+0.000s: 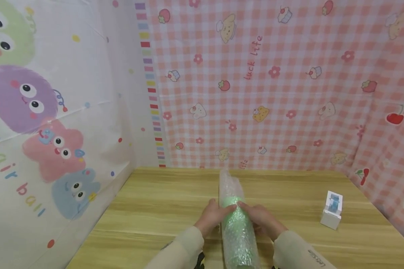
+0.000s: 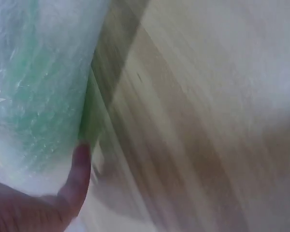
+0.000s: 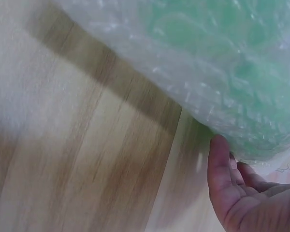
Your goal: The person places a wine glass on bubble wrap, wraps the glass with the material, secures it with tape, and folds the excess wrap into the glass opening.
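Observation:
A long roll of bubble wrap [image 1: 239,237] with something green inside lies on the table, its far end a looser, clear sleeve. My left hand [image 1: 213,216] grips its left side, thumb on top and fingers down along the flank. From the other side my right hand [image 1: 263,219] holds it the same way, so both thumbs nearly meet on the upper surface. In the left wrist view a fingertip [image 2: 81,157] presses at the lower edge of the wrap. The right wrist view shows curled fingers [image 3: 220,166] under the wrapped edge.
A small white block-shaped holder [image 1: 330,219] with a blue piece in its top stands to the right on the wooden table [image 1: 155,203]. Patterned cloth walls [image 1: 202,130] enclose the back and both sides.

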`<state>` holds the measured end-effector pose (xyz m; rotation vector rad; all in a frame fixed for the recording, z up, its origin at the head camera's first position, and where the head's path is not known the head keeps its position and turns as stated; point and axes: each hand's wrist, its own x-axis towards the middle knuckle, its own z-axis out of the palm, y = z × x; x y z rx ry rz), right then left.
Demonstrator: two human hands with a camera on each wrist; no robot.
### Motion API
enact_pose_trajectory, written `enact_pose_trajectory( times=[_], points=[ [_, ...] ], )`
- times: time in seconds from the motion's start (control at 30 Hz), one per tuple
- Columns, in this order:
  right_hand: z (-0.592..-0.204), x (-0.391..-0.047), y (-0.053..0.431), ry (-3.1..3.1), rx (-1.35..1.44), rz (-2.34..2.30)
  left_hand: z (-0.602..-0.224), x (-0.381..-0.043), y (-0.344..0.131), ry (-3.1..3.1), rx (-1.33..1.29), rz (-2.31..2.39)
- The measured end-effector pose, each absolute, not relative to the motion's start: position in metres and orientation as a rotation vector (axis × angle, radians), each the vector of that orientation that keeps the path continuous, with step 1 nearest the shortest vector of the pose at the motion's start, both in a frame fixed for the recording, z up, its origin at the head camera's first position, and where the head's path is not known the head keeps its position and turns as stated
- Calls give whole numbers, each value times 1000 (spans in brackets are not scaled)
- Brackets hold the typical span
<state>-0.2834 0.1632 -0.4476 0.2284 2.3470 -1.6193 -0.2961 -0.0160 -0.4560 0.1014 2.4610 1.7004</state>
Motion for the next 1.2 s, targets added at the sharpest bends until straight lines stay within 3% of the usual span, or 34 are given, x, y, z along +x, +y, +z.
enact_pose_trajectory(
  times=[0.47, 1.2],
  points=[
    [-427, -285, 161, 2308, 11, -1718, -439, -310, -25, 2207, 110, 1852],
    [-393, -297, 155, 2512, -216, -1788, -399, -323, -35, 2294, 488, 1891]
  ],
)
